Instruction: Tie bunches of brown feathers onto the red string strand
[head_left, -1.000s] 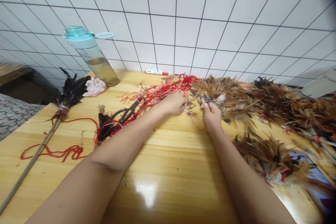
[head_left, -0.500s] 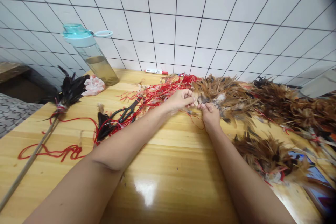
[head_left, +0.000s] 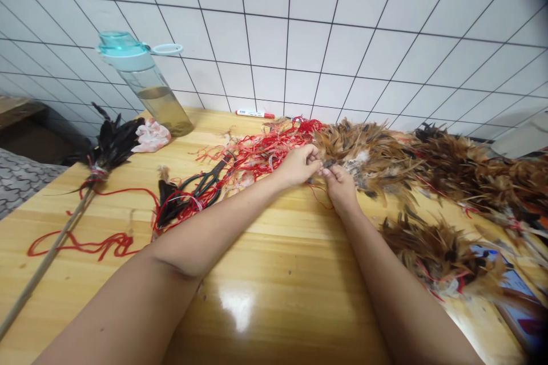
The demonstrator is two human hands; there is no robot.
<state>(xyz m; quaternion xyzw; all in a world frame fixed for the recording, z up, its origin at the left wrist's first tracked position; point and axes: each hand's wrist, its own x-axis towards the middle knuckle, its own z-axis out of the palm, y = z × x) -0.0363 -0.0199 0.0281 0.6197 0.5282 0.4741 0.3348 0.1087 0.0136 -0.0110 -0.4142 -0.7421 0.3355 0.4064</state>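
Note:
My left hand point(head_left: 298, 165) and my right hand point(head_left: 340, 185) meet at the middle of the wooden table, their fingertips pinching a small dark feather point(head_left: 327, 164). Just right of them lies a thick mass of brown rooster feathers point(head_left: 368, 154), and a tangle of red string point(head_left: 265, 154) lies just left. Black-handled scissors point(head_left: 205, 185) rest among the red strands, beyond my left forearm. Another bunch of brown feathers point(head_left: 436, 254) lies to the right of my right forearm.
A feather duster with black feathers on a long stick point(head_left: 109, 148) lies at the left, beside a loop of red cord point(head_left: 81, 245). A water bottle point(head_left: 148, 88), pink cloth point(head_left: 152, 137) and red-capped marker point(head_left: 254, 114) stand against the white tiled wall point(head_left: 265, 28).
My left hand has moved right, closing on my right hand, and the small feather now shows between the fingertips. The view has tilted slightly.

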